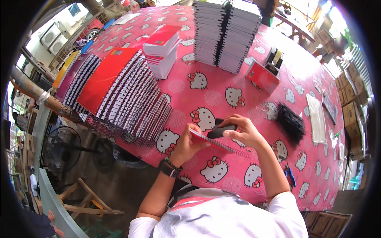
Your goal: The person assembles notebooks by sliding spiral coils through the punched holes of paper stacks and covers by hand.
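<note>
Notebook (199, 136) with a red cover sits within the grip, held nearly edge-on above the tablecloth (180, 119): the left hand (185, 146) pinches its near-left end between thumb and fingers, while the right hand (249, 133) is closed around a smooth, rounded dark tool (225, 131) just above its edge. The step in hand looks like working the thin, springy coil (235, 151) along the spine; the next move probably calls for steady pinching on the left while the right keeps the coil in line with the holes. Whether the tool touches the coil, I cannot tell. Left of the grip, the stiff, glossy-covered notebook stack (131, 85) shows ridged spines; beyond it rise tall white pad piles (226, 37). To its right lie a bristly bundle of black coils (291, 123) and, nearer the body, blue-handled pliers (290, 176).
</note>
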Available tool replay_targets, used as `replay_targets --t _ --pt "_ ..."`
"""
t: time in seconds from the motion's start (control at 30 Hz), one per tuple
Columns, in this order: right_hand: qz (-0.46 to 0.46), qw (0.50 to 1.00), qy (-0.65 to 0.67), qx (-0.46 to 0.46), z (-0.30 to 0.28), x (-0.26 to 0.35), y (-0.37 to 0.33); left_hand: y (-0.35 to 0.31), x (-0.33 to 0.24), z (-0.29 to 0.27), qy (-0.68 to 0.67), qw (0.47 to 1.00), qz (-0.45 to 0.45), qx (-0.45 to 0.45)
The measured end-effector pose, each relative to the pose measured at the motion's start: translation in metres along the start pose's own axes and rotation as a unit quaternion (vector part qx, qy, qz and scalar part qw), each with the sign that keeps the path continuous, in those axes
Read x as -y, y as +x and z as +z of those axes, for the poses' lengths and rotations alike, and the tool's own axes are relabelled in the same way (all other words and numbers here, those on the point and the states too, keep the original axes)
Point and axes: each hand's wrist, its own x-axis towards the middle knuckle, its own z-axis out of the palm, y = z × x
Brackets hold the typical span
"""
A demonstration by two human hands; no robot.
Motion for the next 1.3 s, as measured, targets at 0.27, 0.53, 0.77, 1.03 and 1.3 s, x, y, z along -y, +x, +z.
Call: replay_targets --t 0.27,0.53,0.77,1.03,1.3 --pt "-0.001 0.998 0.053 0.024 0.015 -0.004 0.009 -0.002 -0.011 0.002 0.061 0.998 -0.002 0.012" --pt "-0.067 0.946 -0.266 -0.173 0.005 -0.003 -0.002 0.0 -0.002 0.002 0.112 0.992 0.064 0.01" --pt "-0.149 0.976 -0.105 -0.118 0.031 0.056 -0.014 0.014 -0.057 0.023 0.09 0.994 0.057 0.006" --pt "-0.19 0.972 -0.013 -0.135 0.039 0.074 -0.008 0.011 -0.088 0.004 0.021 0.995 0.079 -0.048" --pt "-0.304 0.928 -0.129 -0.172 0.044 0.085 0.001 0.0 -0.121 -0.004 0.164 0.967 0.172 -0.088"
